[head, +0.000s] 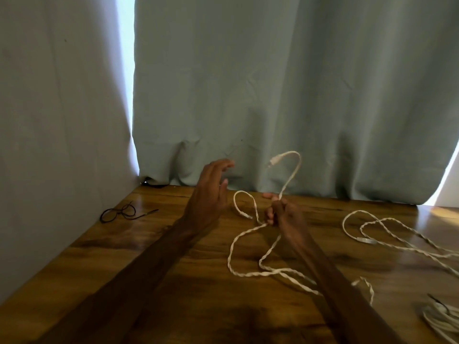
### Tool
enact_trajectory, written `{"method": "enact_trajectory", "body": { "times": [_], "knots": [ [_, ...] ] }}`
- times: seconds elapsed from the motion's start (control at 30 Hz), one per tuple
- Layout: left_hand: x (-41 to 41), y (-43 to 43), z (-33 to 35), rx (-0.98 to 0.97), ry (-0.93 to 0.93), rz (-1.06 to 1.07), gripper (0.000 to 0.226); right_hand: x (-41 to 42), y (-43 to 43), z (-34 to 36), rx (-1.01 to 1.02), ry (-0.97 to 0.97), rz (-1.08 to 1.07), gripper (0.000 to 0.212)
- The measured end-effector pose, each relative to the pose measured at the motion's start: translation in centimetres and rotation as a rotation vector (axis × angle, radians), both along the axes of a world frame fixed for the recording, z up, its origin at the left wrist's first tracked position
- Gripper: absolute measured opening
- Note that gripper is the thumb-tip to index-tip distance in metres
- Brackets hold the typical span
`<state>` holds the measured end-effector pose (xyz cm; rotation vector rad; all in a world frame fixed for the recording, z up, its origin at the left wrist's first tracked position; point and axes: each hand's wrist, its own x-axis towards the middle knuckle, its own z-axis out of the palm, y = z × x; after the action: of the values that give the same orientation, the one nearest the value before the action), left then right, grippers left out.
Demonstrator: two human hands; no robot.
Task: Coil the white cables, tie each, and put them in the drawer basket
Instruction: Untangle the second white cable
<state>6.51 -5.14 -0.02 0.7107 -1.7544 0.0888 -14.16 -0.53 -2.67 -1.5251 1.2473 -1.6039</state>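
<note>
The thin white twisted cable (pixel 248 273) lies in loose loops on the brown wooden surface (pixel 124 256), its plug end lifted. The right hand (pixel 283 214) grips it at mid-length; the left hand (pixel 211 192) is spread, holding nothing. Coiling looks barely begun: next, the left hand likely gathers slack into loops. A second white cable (pixel 366 240) lies right, a thin black tie (pixel 146 213) far left.

White cable (pixel 248 269) in right hand (pixel 280 214)

- White cable (pixel 365 240) at right: runs off the right edge.
- Cable bundle (pixel 439 317): cut by the bottom-right corner.
- Held cable (pixel 248 274): partly hidden behind right forearm (pixel 323 269).
</note>
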Motion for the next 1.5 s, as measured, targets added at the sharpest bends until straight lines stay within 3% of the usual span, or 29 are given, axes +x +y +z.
{"method": "enact_trajectory", "body": {
  "times": [0.1,0.23,0.3,0.4,0.53,0.63,0.7,0.83,1.0,1.17,1.33,1.5],
  "knots": [
    [-0.7,1.8,1.6,-0.221,0.051,-0.058,0.030,1.6,-1.4,-0.1,-0.063,0.126,-0.005,0.028],
    [-0.1,1.7,2.7,-0.107,0.324,-0.015,0.027,3.4,-3.6,-0.2,-0.093,0.250,0.047,0.031],
    [1.7,0.7,2.9,-0.021,0.363,0.052,0.028,4.4,-4.5,-0.3,-0.114,0.305,0.062,0.031],
    [3.9,-1.0,2.9,0.270,0.248,0.044,0.046,5.7,-6.0,-0.4,-0.137,0.391,0.067,0.029],
    [3.5,-2.4,2.9,0.887,0.337,-0.353,0.076,6.9,-8.3,-0.3,-0.208,0.493,-0.026,0.026],
    [3.4,-2.4,3.1,1.076,0.459,-0.519,0.060,7.2,-9.1,-0.6,-0.193,0.509,-0.050,0.026],
    [3.3,-1.9,3.0,1.074,0.447,-0.519,0.048,7.1,-8.9,-0.5,-0.130,0.436,0.020,0.016],
    [2.7,-1.4,2.2,1.066,0.500,-0.554,0.042,6.4,-7.4,0.8,-0.089,0.223,0.154,0.021],
    [2.4,-0.4,2.1,1.318,0.549,-1.023,0.047,5.8,-6.5,1.5,-0.164,0.195,0.059,0.023],
    [1.5,-0.1,2.4,1.271,0.592,-1.245,0.022,7.8,-5.4,0.2,-0.002,0.343,0.113,0.030],
    [2.7,-1.1,1.8,1.138,0.658,-1.077,0.040,9.5,-3.5,0.0,0.028,0.729,0.139,0.025],
    [3.5,-2.1,0.9,1.128,0.718,-0.991,0.057,9.8,-3.1,0.2,0.060,0.736,0.239,0.029]
  ]
}}
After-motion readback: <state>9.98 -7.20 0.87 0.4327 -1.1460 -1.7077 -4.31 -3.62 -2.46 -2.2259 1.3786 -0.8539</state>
